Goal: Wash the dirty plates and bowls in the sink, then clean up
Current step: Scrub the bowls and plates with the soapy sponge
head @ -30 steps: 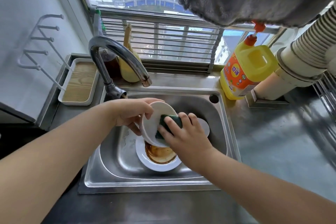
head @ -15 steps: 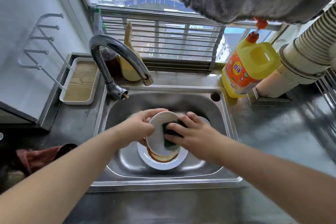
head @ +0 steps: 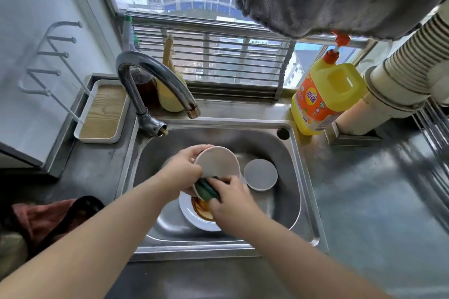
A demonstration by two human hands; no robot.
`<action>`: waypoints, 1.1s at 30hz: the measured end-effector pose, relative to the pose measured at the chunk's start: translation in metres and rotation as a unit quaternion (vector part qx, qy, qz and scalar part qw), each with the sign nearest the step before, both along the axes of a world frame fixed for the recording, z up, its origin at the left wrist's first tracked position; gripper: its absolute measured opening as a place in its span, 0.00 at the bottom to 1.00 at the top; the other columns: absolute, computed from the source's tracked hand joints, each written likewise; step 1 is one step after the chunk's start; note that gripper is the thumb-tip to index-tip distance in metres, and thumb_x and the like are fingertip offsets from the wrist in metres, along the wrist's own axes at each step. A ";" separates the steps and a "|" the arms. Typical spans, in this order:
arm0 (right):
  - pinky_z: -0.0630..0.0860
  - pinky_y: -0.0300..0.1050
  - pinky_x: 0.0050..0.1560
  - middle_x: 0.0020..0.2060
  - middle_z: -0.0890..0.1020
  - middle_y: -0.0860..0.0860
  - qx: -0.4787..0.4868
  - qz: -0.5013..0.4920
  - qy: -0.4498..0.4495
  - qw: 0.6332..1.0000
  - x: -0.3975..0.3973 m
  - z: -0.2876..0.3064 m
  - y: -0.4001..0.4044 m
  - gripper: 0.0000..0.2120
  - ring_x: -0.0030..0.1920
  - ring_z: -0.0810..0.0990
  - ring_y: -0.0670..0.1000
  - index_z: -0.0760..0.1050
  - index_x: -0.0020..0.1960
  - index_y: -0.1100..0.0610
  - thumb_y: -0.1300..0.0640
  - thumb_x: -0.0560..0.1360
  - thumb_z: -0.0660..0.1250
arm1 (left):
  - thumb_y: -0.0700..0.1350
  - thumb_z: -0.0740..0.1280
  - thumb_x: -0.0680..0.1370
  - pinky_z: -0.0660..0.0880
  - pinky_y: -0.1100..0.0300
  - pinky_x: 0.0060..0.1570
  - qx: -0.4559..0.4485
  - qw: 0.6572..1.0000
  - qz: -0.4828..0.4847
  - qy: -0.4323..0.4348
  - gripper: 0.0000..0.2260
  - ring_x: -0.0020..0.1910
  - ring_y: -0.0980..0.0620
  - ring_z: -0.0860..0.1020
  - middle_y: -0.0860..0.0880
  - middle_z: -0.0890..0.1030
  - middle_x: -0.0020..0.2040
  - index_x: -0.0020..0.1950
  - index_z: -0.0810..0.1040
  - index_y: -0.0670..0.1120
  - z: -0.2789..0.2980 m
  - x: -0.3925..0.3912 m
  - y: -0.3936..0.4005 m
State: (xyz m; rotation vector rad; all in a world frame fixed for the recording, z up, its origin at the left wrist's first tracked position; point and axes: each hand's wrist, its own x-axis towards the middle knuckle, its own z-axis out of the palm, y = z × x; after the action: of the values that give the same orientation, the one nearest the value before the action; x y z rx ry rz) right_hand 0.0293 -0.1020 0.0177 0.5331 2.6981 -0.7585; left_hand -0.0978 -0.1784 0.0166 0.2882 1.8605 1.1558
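Over the sink (head: 307, 204): my left hand (head: 183, 172) grips the bowl (head: 216, 161) rim, right hand (head: 230, 199) pinches the sponge (head: 206, 190) on its lower edge. Rotate bowl, firm short strokes.

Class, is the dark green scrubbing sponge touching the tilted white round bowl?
Touching. The head view shows the right hand pressing the dark green scrubbing sponge against the lower rim of the tilted white round bowl.

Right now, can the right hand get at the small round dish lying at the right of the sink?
Probably yes. The right hand holds the green sponge just beside the small round dish, and nothing lies between them; it would have to drop the sponge first.
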 end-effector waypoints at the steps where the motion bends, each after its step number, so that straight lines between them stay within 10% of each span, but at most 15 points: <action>1: 0.62 0.51 0.70 0.68 0.63 0.52 0.019 0.041 0.024 0.999 0.004 -0.004 -0.001 0.25 0.65 0.64 0.60 0.63 0.73 0.42 0.56 0.77 0.56 | 0.29 0.53 0.68 0.80 0.50 0.33 -0.010 1.000 -0.018 0.000 0.31 0.50 0.43 0.80 0.46 0.80 0.53 0.57 0.78 0.60 0.002 -0.003 -0.002; 5: 0.73 0.53 0.59 0.60 0.75 0.51 0.174 0.188 0.078 0.964 0.011 -0.011 0.025 0.24 0.54 0.74 0.60 0.75 0.64 0.42 0.56 0.69 0.67 | 0.27 0.52 0.69 0.81 0.47 0.36 -0.064 0.987 -0.149 -0.015 0.32 0.47 0.42 0.82 0.46 0.81 0.50 0.57 0.79 0.59 0.018 -0.020 -0.006; 9: 0.64 0.52 0.63 0.58 0.80 0.46 0.446 0.416 0.147 0.779 -0.015 0.010 0.064 0.17 0.59 0.68 0.57 0.82 0.52 0.44 0.56 0.68 0.61 | 0.27 0.53 0.69 0.79 0.36 0.42 -0.124 0.956 -0.267 -0.008 0.33 0.53 0.39 0.80 0.44 0.80 0.53 0.61 0.77 0.58 0.039 -0.035 0.005; 12: 0.62 0.52 0.64 0.61 0.78 0.45 0.510 0.425 0.185 0.725 -0.021 0.027 0.072 0.21 0.61 0.66 0.57 0.81 0.56 0.44 0.58 0.70 0.57 | 0.27 0.52 0.69 0.78 0.34 0.44 -0.127 0.948 -0.292 -0.026 0.33 0.55 0.39 0.79 0.43 0.80 0.56 0.62 0.76 0.57 0.050 -0.043 0.011; 16: 0.65 0.56 0.57 0.58 0.80 0.51 0.504 0.321 0.260 0.759 -0.002 0.004 0.062 0.27 0.54 0.70 0.61 0.80 0.56 0.50 0.65 0.77 0.45 | 0.27 0.54 0.71 0.80 0.42 0.41 -0.094 0.955 -0.270 -0.081 0.33 0.54 0.39 0.80 0.41 0.79 0.57 0.63 0.76 0.59 0.050 -0.044 0.006; 19: 0.70 0.57 0.52 0.55 0.81 0.55 0.469 0.201 0.261 0.820 0.003 -0.004 0.057 0.15 0.48 0.73 0.62 0.81 0.57 0.51 0.60 0.72 0.66 | 0.30 0.57 0.73 0.81 0.48 0.42 0.002 0.985 -0.120 -0.122 0.28 0.52 0.41 0.80 0.41 0.76 0.58 0.64 0.73 0.59 0.040 -0.030 0.001; 23: 0.76 0.57 0.46 0.54 0.80 0.56 0.328 0.026 0.125 0.936 -0.004 -0.007 0.029 0.26 0.44 0.77 0.63 0.82 0.55 0.47 0.51 0.58 0.80 | 0.31 0.59 0.74 0.82 0.51 0.43 0.118 0.983 0.101 -0.098 0.31 0.53 0.42 0.79 0.41 0.76 0.56 0.67 0.68 0.62 0.011 0.010 0.003; 27: 0.68 0.57 0.60 0.66 0.72 0.53 0.126 -0.024 0.094 0.987 0.000 -0.003 0.010 0.22 0.58 0.72 0.61 0.73 0.67 0.45 0.46 0.73 0.65 | 0.31 0.59 0.75 0.80 0.55 0.38 0.139 0.982 0.122 -0.042 0.26 0.43 0.49 0.78 0.41 0.78 0.49 0.62 0.74 0.60 0.001 0.018 -0.004; 30: 0.74 0.57 0.57 0.60 0.78 0.53 0.181 0.146 0.165 0.958 0.017 -0.010 0.027 0.21 0.55 0.76 0.61 0.79 0.60 0.46 0.50 0.69 0.62 | 0.36 0.60 0.67 0.78 0.56 0.32 0.088 0.995 -0.006 -0.040 0.27 0.40 0.51 0.79 0.44 0.79 0.46 0.59 0.78 0.59 0.009 0.000 -0.017; 33: 0.65 0.53 0.63 0.59 0.79 0.49 0.360 0.382 0.218 0.823 0.006 -0.003 0.068 0.18 0.60 0.70 0.58 0.82 0.54 0.45 0.57 0.68 0.62 | 0.30 0.57 0.71 0.78 0.57 0.32 -0.009 0.986 -0.161 -0.036 0.30 0.39 0.55 0.80 0.50 0.81 0.42 0.59 0.79 0.61 0.022 -0.011 -0.013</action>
State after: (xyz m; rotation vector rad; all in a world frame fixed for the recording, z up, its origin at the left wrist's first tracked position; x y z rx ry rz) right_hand 0.0352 -0.0337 0.0142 -0.6860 3.1411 0.4383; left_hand -0.1090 -0.1912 0.0386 0.5103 1.6864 0.9141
